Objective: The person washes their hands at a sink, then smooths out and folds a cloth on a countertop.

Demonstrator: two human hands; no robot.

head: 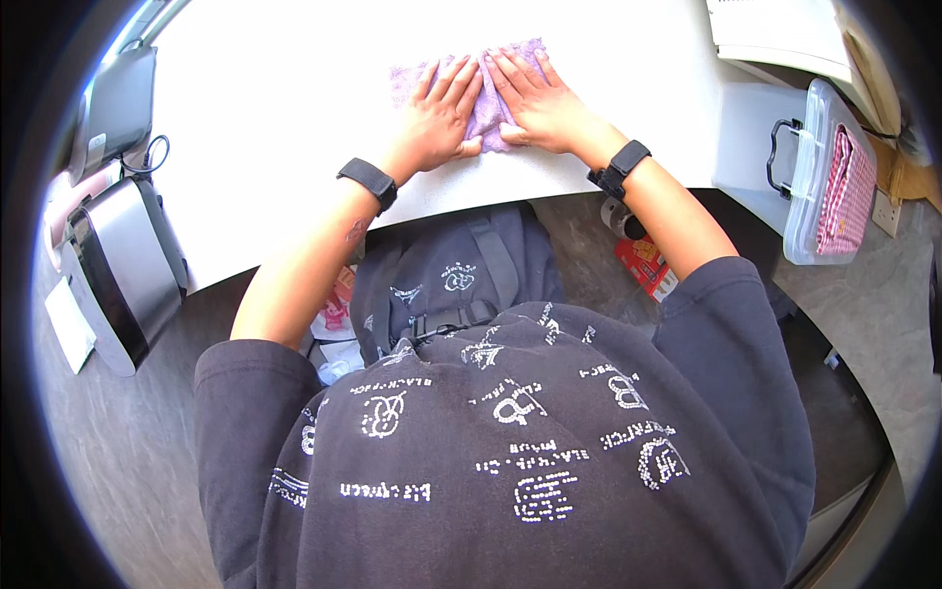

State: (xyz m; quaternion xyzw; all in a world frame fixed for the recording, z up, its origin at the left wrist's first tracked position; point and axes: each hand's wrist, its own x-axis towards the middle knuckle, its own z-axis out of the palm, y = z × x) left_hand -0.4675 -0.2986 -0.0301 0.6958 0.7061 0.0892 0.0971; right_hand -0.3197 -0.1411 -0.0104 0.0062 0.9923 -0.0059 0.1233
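Both bare hands lie flat on a lavender cloth [487,110] that is spread on a white tabletop [294,110]. My left hand [436,121] presses on the cloth's left part, fingers spread and pointing away from me. On the right part rests my right hand [541,109], palm down, with its fingers slightly apart. Between the two hands the cloth is bunched into a fold, and its near end reaches close to the table's front edge. A black strap circles each wrist. Neither hand grips the cloth.
At left stand a silver and black device [140,258] and a dark grey one [121,107] with a cable. A clear plastic box [758,140] with a black handle bears red-checked fabric [843,195] at right. Below the table edge are a dark strapped bag [456,254] and a red box [644,263].
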